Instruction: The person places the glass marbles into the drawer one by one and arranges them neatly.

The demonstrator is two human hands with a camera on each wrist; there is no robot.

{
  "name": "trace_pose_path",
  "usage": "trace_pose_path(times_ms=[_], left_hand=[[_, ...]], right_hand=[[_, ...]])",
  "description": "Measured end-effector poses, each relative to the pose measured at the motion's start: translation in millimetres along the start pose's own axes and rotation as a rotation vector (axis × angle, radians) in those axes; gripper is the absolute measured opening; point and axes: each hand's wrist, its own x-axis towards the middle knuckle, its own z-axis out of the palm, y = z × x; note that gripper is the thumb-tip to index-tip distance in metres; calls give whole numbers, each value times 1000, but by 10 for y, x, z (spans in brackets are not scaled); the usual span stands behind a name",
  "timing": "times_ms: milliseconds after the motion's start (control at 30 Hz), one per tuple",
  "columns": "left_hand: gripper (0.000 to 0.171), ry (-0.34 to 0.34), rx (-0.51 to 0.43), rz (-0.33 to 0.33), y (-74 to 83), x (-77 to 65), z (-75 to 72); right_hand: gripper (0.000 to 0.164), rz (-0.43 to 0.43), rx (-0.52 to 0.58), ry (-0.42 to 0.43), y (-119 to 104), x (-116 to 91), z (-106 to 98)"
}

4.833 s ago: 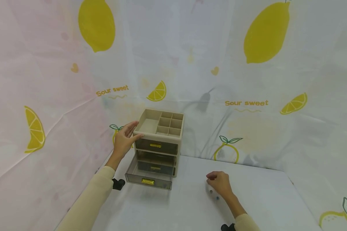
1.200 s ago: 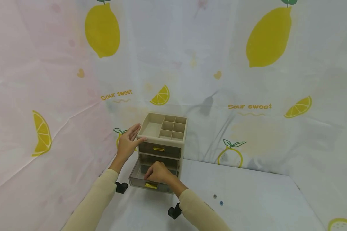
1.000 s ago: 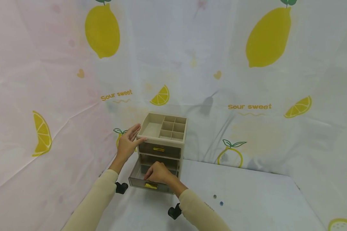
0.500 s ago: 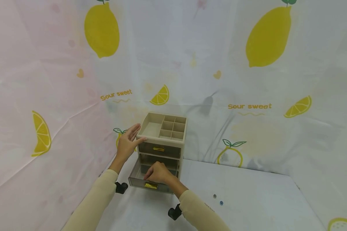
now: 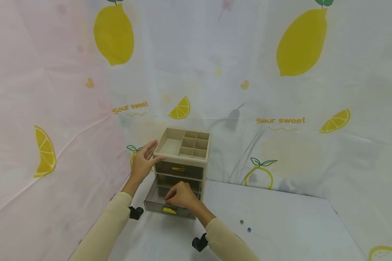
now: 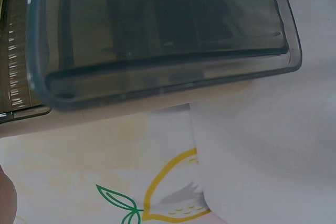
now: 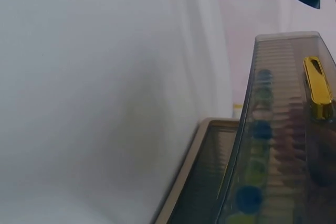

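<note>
A beige desktop organizer [image 5: 183, 158] stands on the table, with a smoky, see-through drawer [image 5: 153, 207] pulled out. My left hand [image 5: 142, 166] rests on the organizer's top left corner, thumb over the front rim and fingers straight along the side. Over the pulled-out drawer is my right hand [image 5: 183, 195], fingertips together and lowered inside it; anything between them is hidden. Through the drawer front, the right wrist view shows several blurred, round coloured pieces [image 7: 248, 199] in a row. The left wrist view catches the drawer's underside [image 6: 157, 24].
Right of the organizer lie a small grey round piece [image 5: 241, 222] and a small blue one [image 5: 249, 230] on the white table [image 5: 281, 214]. The organizer's compartment top [image 5: 170, 146] is uncovered. A lemon-print cloth [image 5: 215, 90] hangs close behind.
Since the earliest frame, my right hand has moved left from beside the small pieces on the table into the drawer. Over the last half second it shifts slightly right. My left hand stays put.
</note>
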Motion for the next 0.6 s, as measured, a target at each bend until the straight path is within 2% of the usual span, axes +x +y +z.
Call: trace_pose_path(times_ms=[367, 600], left_hand=[[72, 5, -3, -5, -11, -5, 11], [71, 16, -3, 14, -12, 2, 18]], right_hand=[[4, -40, 27, 47, -19, -147, -213], [4, -77, 39, 100, 0, -349, -462]])
